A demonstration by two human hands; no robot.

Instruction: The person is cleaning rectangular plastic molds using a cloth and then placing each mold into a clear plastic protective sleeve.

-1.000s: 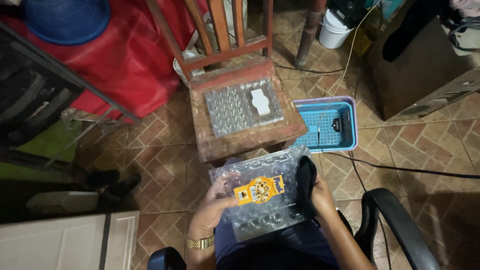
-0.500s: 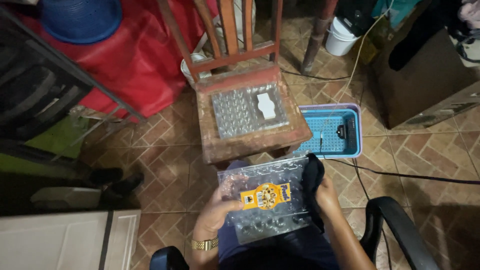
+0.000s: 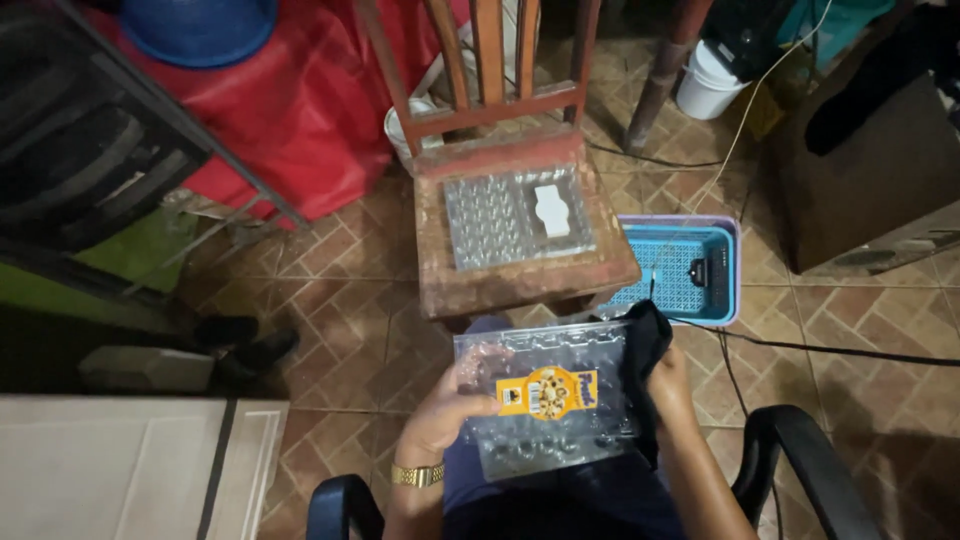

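- A wooden chair (image 3: pixel 520 275) with a worn red seat is seen near the middle of the view, and its backrest is pointed toward 12 o'clock.
- A clear plastic tray (image 3: pixel 515 215) with many small cups is laid flat on the seat, and a white insert (image 3: pixel 551 209) is held in its 3 o'clock part.
- The chair is carried by a brown tiled floor (image 3: pixel 340 300).
- A blue basket (image 3: pixel 690 272) is placed on the floor just beside the chair, at 3 o'clock from it.
- A white bucket (image 3: pixel 706 84) is stood on the floor at 1 o'clock from the chair.
- A black cable (image 3: pixel 830 348) is stretched over the tiles at 4 o'clock.
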